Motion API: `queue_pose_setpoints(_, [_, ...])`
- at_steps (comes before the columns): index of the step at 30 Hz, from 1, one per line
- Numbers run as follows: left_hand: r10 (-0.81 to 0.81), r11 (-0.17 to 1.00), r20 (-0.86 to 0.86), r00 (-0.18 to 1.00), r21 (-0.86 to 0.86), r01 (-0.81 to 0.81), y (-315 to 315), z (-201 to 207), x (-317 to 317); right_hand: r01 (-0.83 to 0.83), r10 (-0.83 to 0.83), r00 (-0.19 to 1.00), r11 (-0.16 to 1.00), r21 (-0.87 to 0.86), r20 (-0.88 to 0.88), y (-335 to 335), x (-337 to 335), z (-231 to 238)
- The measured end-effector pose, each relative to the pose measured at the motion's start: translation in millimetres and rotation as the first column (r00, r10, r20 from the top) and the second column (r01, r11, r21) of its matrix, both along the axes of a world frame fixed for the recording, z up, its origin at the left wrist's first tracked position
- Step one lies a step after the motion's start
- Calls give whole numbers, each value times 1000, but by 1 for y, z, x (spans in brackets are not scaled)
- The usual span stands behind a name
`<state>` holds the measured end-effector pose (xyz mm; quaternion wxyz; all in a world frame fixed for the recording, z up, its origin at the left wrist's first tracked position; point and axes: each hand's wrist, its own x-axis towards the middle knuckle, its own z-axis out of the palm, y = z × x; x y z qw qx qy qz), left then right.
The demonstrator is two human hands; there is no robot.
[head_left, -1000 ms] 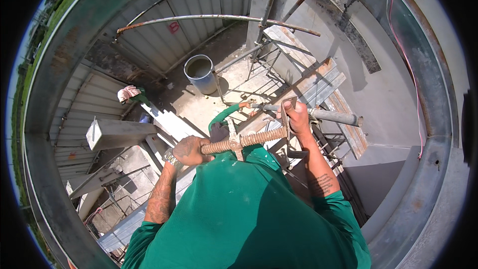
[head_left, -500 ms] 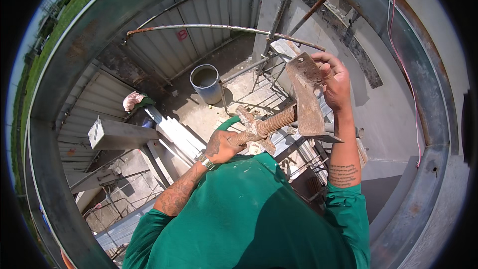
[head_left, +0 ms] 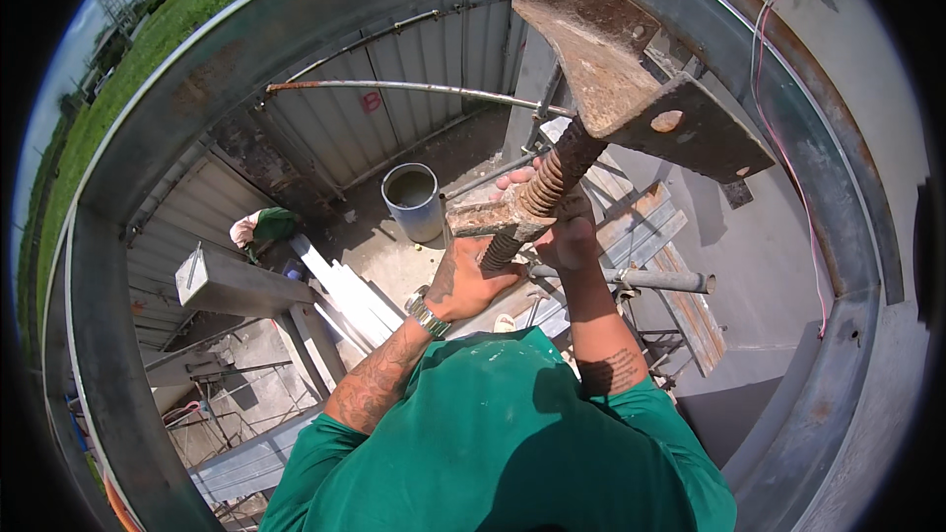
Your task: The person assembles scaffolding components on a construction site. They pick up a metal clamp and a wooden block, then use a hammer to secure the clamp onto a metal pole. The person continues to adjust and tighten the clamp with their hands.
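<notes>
A rusty scaffold screw jack with a U-shaped head plate (head_left: 596, 84) stands tilted in front of my chest, its head up and to the right. My right hand (head_left: 569, 234) is closed around the threaded rod (head_left: 548, 183) from behind, and its fingertips show on the rod's left side. Lower down, my left hand (head_left: 471, 281) grips the jack at the lower end, just below the winged adjusting nut (head_left: 483, 219). The nut hides part of that hand's grip. A watch (head_left: 426, 315) is on my left wrist.
Steel beams (head_left: 138, 355) frame me on all sides. Below are a round bucket (head_left: 414, 207) of liquid, scaffold planks (head_left: 641, 222), a grey pipe (head_left: 670, 281) and a rusty rail (head_left: 394, 87). A bundle of cloth (head_left: 264, 227) lies by white boards at left.
The jack has risen, and its U-shaped head now tilts farther up and right. My right hand has left the head plate and taken the threaded rod. My left hand has shifted slightly right.
</notes>
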<state>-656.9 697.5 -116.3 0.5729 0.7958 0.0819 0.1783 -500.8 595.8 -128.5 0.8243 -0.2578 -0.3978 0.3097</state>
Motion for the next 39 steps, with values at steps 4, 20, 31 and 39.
queue_pose_setpoints(4, [79,996,-115,990,-36,-83,26,9,-8,318,-303,948,929,-192,101,-3,-9,23])
queue_pose_setpoints(20, [116,993,-54,992,-25,-117,-17,-44,-19,-271,125,742,955,-124,-659,28,-30,12])
queue_pose_setpoints(31, [383,906,-197,902,-108,-409,-24,-47,-10,474,-577,800,776,-416,-166,29,-50,2])
queue_pose_setpoints(39, [660,751,-236,714,165,-640,-3,-45,-15,530,-429,785,838,-126,447,8,-55,5])
